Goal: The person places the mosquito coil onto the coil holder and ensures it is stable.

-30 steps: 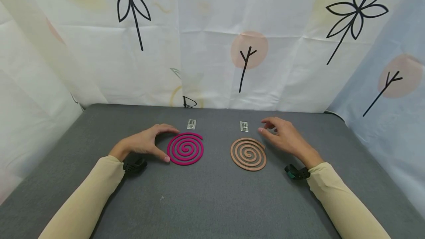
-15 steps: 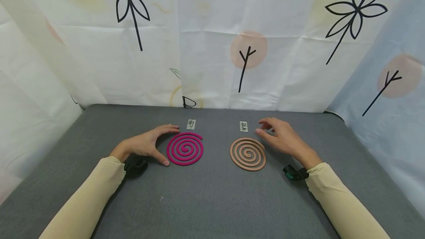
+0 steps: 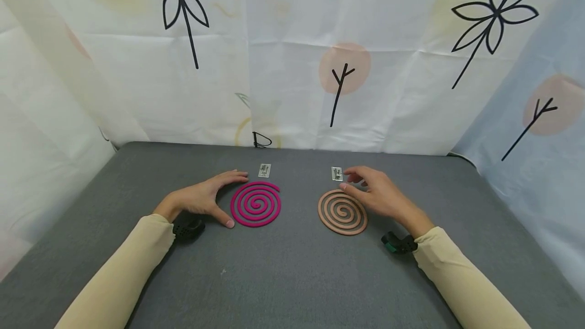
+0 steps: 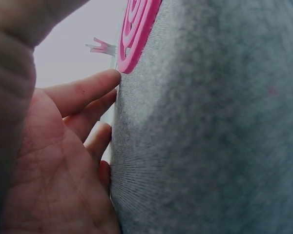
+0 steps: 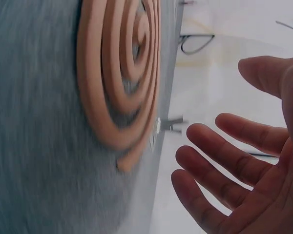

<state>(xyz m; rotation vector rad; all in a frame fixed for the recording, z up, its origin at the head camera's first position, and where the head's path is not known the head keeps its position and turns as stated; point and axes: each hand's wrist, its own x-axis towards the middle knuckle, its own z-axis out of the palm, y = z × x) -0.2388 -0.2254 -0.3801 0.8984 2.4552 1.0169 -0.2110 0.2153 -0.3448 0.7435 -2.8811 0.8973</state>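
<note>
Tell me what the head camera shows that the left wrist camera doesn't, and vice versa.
Only the head view shows the tan spiral, the right hand and both sleeves.
Only the left wrist view shows the creased left palm.
Both show the left hand, the magenta spiral (cut off in the wrist view) and the gray tabletop.

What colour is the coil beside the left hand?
The coil is magenta-pink, best seen in the head view.
</note>
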